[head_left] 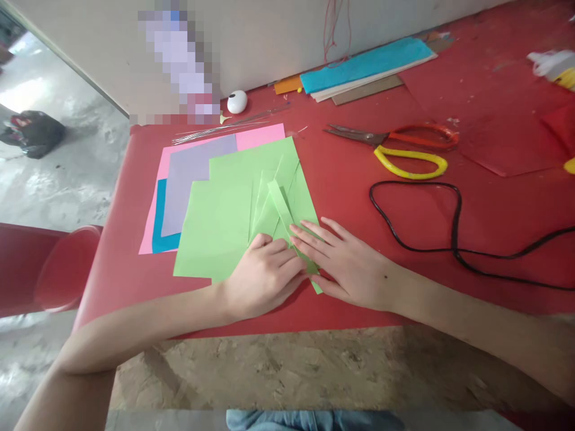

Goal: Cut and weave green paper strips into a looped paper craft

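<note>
A narrow folded strip of light green paper (280,202) lies slantwise on top of larger green sheets (220,221). Over its lower part my left hand (267,275) is closed, fingers curled against the green paper, with the fingertips hidden. My right hand (345,257) lies flat, its fingers spread across the strip's right side and its fingertips close to my left hand. The strip's lower end pokes out between the two hands. Under the green sheets, edges of lilac paper (188,179), blue paper (159,215) and pink paper (260,136) show.
Scissors (381,139) with one red and one yellow handle lie beyond my right hand. A black cord (456,227) loops at the right. Thin wires (224,129), a white ball (237,102) and blue folded paper (366,63) sit along the wall. A red bucket (67,269) stands left.
</note>
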`<control>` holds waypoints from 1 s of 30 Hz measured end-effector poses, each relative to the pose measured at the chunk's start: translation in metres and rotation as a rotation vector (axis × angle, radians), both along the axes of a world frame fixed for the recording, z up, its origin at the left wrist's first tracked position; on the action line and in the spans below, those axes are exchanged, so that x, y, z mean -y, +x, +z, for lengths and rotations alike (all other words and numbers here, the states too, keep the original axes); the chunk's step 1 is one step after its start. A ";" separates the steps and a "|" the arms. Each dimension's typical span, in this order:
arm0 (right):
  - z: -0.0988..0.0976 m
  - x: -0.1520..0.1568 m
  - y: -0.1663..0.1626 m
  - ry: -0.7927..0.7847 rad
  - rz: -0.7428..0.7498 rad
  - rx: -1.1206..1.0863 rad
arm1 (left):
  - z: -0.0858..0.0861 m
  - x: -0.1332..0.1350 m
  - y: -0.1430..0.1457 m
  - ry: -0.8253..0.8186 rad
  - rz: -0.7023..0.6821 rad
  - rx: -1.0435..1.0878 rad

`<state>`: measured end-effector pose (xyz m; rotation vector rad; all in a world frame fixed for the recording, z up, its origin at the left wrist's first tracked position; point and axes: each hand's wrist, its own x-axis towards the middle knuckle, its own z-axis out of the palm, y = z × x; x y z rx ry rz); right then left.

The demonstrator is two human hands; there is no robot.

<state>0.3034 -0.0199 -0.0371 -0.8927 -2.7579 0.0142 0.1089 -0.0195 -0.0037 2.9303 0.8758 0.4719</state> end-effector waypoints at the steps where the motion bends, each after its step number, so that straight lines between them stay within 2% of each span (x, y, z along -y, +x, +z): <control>1: 0.000 0.000 0.000 0.003 -0.003 -0.007 | -0.001 -0.002 0.000 -0.009 0.003 -0.006; 5: -0.002 0.002 0.002 0.005 -0.030 -0.010 | -0.004 -0.007 0.001 -0.030 0.029 -0.038; 14: -0.001 0.004 0.002 0.044 -0.038 -0.012 | -0.005 -0.031 -0.002 0.042 0.138 -0.071; 24: 0.000 0.002 0.003 -0.008 -0.028 -0.021 | -0.007 -0.049 -0.010 -0.036 0.245 -0.028; 27: 0.001 0.000 0.004 -0.054 -0.003 -0.034 | -0.009 -0.059 -0.015 -0.023 0.174 -0.022; 30: 0.003 -0.002 0.006 -0.099 0.014 -0.039 | -0.008 -0.069 -0.021 0.015 -0.013 -0.040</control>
